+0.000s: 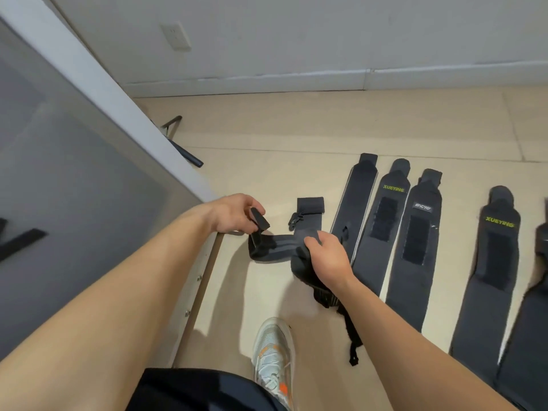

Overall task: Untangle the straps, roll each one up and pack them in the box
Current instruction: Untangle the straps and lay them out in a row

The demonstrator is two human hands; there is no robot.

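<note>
**Two hands on one strap**

Pinching the black end tab of a dark grey elastic strap with the left hand, grip closed on it. Clutching the bunched rest in the right hand, grip curled round the fabric. Stretched between both, over the beige tiled floor, beside the grey table. Lying flat to the right, side by side: several more dark flat straps.

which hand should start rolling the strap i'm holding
Probably the left hand: it pinches the end of the strap, where a roll would begin. The right hand grips the bunched middle, so it seems better placed to feed slack.
</note>
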